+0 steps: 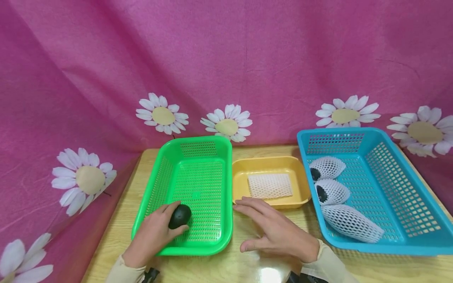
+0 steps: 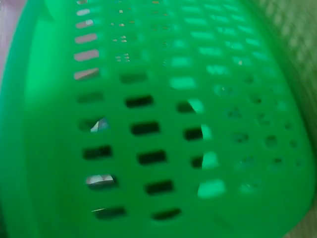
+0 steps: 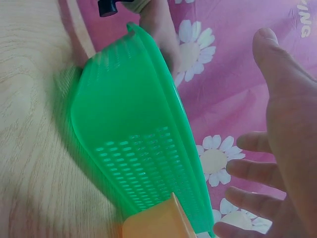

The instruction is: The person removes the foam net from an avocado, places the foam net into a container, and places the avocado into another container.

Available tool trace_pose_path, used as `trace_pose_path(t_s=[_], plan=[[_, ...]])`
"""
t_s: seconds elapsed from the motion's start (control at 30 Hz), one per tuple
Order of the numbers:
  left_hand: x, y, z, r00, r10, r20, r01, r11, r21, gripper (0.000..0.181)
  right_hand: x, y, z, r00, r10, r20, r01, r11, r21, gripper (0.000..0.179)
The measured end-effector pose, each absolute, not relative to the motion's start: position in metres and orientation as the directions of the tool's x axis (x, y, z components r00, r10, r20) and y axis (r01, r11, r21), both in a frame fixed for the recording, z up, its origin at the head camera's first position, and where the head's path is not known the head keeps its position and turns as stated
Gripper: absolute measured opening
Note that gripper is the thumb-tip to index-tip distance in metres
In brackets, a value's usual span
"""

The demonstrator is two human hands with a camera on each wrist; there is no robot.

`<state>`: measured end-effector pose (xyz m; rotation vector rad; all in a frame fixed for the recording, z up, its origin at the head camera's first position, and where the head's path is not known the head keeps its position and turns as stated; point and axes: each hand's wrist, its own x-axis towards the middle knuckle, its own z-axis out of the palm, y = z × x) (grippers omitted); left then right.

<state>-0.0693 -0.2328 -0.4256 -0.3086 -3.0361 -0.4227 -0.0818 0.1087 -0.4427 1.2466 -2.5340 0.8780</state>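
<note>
Inside the green basket [image 1: 226, 220], near its front left, my left hand [image 1: 153, 232] grips a dark, egg-shaped avocado [image 1: 180, 215] between thumb and fingers. The left wrist view is filled by the basket's perforated wall [image 2: 163, 141], so neither that hand nor the avocado shows there. My right hand [image 1: 274, 232] hovers in front of the yellow tray [image 1: 301, 181], its fingers spread and holding nothing. A white foam net sleeve [image 1: 270, 186] lies flat in this tray. In the right wrist view the thumb and fingers [image 3: 255, 174] stand well apart.
At the right stands a blue basket [image 1: 400, 245] with three white foam nets along its left side; dark fruit shows in two nets [image 1: 332, 191]. The yellow tray sits between the baskets on a wooden table [image 1: 247, 263]. A pink flowered cloth [image 1: 276, 59] hangs behind.
</note>
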Motion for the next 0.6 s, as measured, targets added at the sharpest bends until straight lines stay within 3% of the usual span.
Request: trace_pose_path(t_s=[0.6], plan=[[-0.076, -0.251, -0.435, -0.986, 0.166, 0.009, 0.162, 0.945, 0.283, 0.072, -0.083, 0.11, -0.443, -0.645, -0.651, 0.401, -0.76, 0.495, -0.421, 0.083]])
